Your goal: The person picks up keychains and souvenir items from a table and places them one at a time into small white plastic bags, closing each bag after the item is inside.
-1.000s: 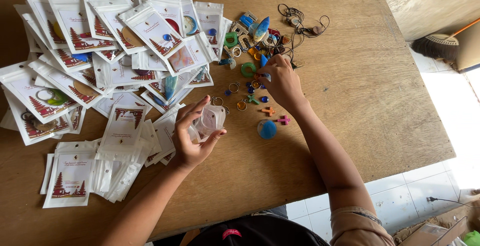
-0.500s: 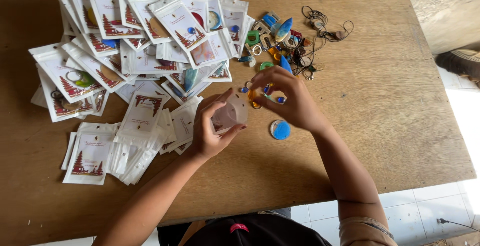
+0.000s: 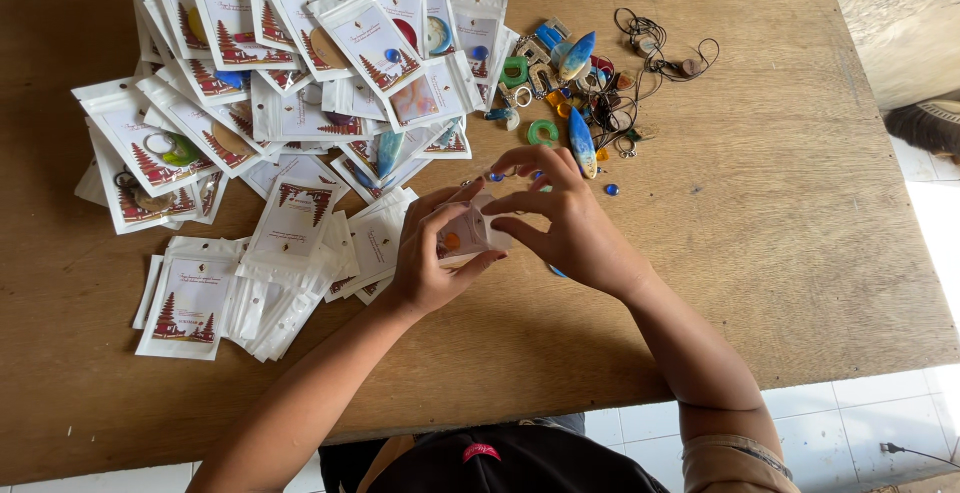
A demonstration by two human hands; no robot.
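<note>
Near the counter's (image 3: 800, 253) front edge, both hands (image 3: 430, 253) (image 3: 570, 223) are pinching a small pouch (image 3: 465, 233); loosened grip risks spilling its charm.

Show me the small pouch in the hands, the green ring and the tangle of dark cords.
small pouch (image 3: 465, 236), head view, its clear front.
green ring (image 3: 543, 133), head view, its band.
dark cords (image 3: 655, 43), head view, a loop.

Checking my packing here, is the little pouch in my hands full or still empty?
Full: an orange piece shows through the small pouch held between left hand and right hand.
</note>
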